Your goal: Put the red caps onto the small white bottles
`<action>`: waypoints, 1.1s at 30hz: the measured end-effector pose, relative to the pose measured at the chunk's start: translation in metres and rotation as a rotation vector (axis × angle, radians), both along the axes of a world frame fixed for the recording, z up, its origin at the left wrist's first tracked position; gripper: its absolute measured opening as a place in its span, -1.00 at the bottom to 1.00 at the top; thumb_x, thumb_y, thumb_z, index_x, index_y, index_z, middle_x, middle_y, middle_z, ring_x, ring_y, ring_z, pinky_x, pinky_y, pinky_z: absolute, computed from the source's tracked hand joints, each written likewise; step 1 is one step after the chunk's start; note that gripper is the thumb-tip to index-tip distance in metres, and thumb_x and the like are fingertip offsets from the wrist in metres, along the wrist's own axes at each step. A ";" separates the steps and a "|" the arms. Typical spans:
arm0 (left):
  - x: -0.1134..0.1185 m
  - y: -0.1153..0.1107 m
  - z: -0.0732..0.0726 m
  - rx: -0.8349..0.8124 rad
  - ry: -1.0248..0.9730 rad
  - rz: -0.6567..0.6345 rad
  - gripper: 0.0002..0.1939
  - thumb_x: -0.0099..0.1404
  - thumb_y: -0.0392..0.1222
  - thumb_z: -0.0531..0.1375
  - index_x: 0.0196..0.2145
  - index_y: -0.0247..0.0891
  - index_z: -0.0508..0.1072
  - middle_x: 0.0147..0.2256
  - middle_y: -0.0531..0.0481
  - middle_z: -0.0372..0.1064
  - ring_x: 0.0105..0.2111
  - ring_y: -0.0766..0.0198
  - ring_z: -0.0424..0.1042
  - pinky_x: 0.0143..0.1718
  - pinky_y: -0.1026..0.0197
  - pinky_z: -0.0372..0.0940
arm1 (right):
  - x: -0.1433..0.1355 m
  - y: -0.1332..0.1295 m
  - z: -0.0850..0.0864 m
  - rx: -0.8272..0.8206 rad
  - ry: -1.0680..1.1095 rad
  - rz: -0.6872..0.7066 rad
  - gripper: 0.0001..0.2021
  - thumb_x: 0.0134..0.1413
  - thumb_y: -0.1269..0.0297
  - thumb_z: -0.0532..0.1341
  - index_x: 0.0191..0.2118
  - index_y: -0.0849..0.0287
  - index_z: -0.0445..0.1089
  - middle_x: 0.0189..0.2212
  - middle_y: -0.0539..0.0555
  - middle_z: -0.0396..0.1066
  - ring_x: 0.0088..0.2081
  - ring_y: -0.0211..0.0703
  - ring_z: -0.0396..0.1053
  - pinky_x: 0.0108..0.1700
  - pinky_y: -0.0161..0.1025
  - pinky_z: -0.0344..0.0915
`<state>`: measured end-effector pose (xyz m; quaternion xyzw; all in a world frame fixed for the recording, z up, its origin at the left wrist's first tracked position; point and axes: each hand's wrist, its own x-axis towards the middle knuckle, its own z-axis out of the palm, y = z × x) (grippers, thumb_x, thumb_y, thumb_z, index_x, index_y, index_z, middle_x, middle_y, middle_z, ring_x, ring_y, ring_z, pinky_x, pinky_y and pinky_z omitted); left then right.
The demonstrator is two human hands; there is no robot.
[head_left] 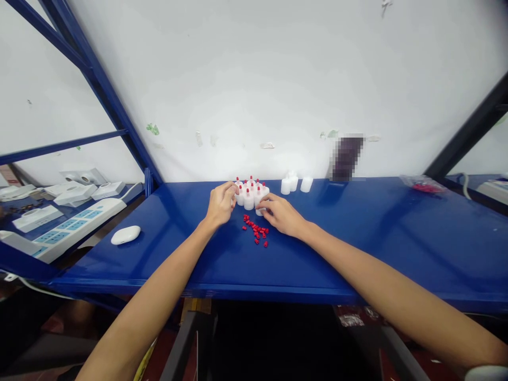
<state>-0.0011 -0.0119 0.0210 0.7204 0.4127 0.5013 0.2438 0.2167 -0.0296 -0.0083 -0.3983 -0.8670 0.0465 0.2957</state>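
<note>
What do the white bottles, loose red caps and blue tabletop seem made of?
White bottles: probably plastic, judging by their smooth, milky-white bodies.
Loose red caps: likely plastic, by their even colour and matching shapes; too small to judge finish.
Blue tabletop: a glossy coating, probably paint, by its reflections; what lies beneath is hidden.

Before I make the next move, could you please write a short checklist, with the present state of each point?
1. Red-capped white bottles upright: ok, grouped between the hands.
2. Loose red caps within reach: ok, scattered on the blue table in front of the bottles.
3. Right hand gripping a bottle: cannot tell; its fingertips are at one on the group's near right side.
4. Left hand holding something: cannot tell; its bent fingers hide it.
5. White containers beyond the right hand capped: not ok, no red shows.
6. Plastic bag away from the hands: ok, far right.
</note>
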 end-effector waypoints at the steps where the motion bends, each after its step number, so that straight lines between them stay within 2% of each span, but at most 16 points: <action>1: 0.000 -0.001 0.000 0.006 0.007 0.008 -0.68 0.32 -0.01 -0.03 -0.44 -0.26 0.33 -0.70 0.13 0.20 -0.72 0.36 0.19 -0.61 0.30 0.11 | -0.001 -0.001 0.000 0.019 0.018 -0.014 -0.74 0.24 0.45 0.14 -0.07 0.13 0.54 -0.06 0.14 0.40 -0.18 -0.14 0.41 -0.12 -0.22 0.30; 3: 0.001 -0.002 0.001 0.039 0.024 0.026 -0.68 0.31 -0.03 -0.03 -0.47 -0.26 0.32 -0.68 0.11 0.23 -0.70 0.36 0.22 -0.59 0.30 0.13 | -0.003 -0.005 0.003 0.044 0.016 -0.039 -0.77 0.26 0.40 0.15 -0.08 0.13 0.53 -0.08 0.13 0.37 -0.21 -0.15 0.39 -0.14 -0.22 0.29; 6: 0.001 -0.002 0.000 0.052 0.007 0.015 -0.69 0.28 -0.03 -0.01 -0.48 -0.27 0.32 -0.67 0.10 0.24 -0.69 0.36 0.24 -0.59 0.31 0.15 | -0.005 -0.013 0.010 0.019 -0.108 0.002 -0.71 0.31 0.38 0.11 0.02 0.09 0.51 -0.15 0.10 0.36 -0.25 -0.17 0.38 -0.20 -0.25 0.25; 9: 0.000 0.001 -0.002 -0.037 -0.081 -0.061 -0.73 0.22 -0.03 0.00 -0.46 -0.27 0.32 -0.66 0.11 0.22 -0.70 0.36 0.23 -0.59 0.30 0.23 | -0.009 -0.018 0.016 -0.030 -0.284 0.043 -0.62 0.36 0.39 0.04 0.16 0.01 0.43 -0.17 0.10 0.36 -0.26 -0.17 0.39 -0.26 -0.26 0.20; 13: 0.000 0.008 -0.006 -0.152 -0.214 -0.184 -0.79 0.12 -0.08 0.02 -0.39 -0.27 0.32 -0.63 0.13 0.21 -0.70 0.38 0.21 -0.56 0.24 0.37 | -0.014 -0.017 0.017 -0.050 -0.387 0.037 -0.60 0.37 0.37 0.03 0.22 -0.04 0.38 -0.15 0.12 0.38 -0.25 -0.13 0.41 -0.32 -0.26 0.15; 16: 0.001 0.010 -0.007 -0.178 -0.255 -0.198 -0.78 0.13 -0.08 0.02 -0.35 -0.26 0.31 -0.61 0.13 0.21 -0.69 0.36 0.22 -0.64 0.28 0.30 | -0.015 -0.013 0.016 -0.058 -0.389 0.044 -0.64 0.37 0.36 0.06 0.15 0.00 0.43 -0.15 0.11 0.42 -0.23 -0.12 0.43 -0.30 -0.26 0.16; 21: 0.005 0.009 -0.008 -0.177 -0.200 -0.088 -0.77 0.31 -0.02 -0.03 -0.34 -0.22 0.25 -0.59 0.14 0.19 -0.70 0.38 0.19 -0.72 0.37 0.11 | -0.007 -0.008 0.016 -0.059 -0.311 0.061 -0.79 0.31 0.39 0.13 -0.10 0.14 0.52 -0.18 0.12 0.48 -0.20 -0.12 0.44 -0.25 -0.26 0.21; 24: 0.005 0.006 -0.010 -0.132 -0.095 -0.105 -0.63 0.43 0.12 -0.11 -0.31 -0.22 0.24 -0.61 0.15 0.22 -0.71 0.41 0.18 -0.68 0.38 0.10 | -0.005 -0.007 0.017 -0.046 -0.134 0.085 -0.85 0.25 0.42 0.17 -0.21 0.21 0.51 -0.25 0.12 0.50 -0.26 -0.15 0.43 -0.23 -0.25 0.26; 26: 0.006 0.002 -0.011 -0.107 -0.030 -0.195 -0.57 0.45 0.18 -0.13 -0.26 -0.23 0.25 -0.62 0.15 0.25 -0.72 0.42 0.19 -0.65 0.37 0.11 | -0.009 -0.009 0.018 -0.081 0.124 0.081 -0.90 0.19 0.42 0.21 -0.27 0.22 0.49 -0.34 0.08 0.51 -0.33 -0.20 0.43 -0.23 -0.25 0.30; 30: 0.011 -0.005 -0.011 -0.109 0.011 -0.351 -0.52 0.46 0.21 -0.15 -0.18 -0.25 0.30 -0.66 0.16 0.24 -0.74 0.41 0.18 -0.64 0.36 0.13 | -0.023 -0.015 0.019 -0.255 0.682 0.058 -0.91 0.13 0.29 0.27 -0.29 0.20 0.46 -0.40 0.04 0.52 -0.39 -0.21 0.48 -0.26 -0.24 0.40; 33: 0.014 -0.009 -0.010 -0.129 0.016 -0.397 -0.53 0.45 0.21 -0.14 -0.12 -0.24 0.28 -0.66 0.18 0.23 -0.74 0.40 0.17 -0.65 0.37 0.10 | -0.031 -0.021 0.019 -0.373 0.854 0.115 -0.82 0.10 0.18 0.30 -0.26 0.18 0.43 -0.39 0.04 0.53 -0.41 -0.19 0.51 -0.28 -0.22 0.45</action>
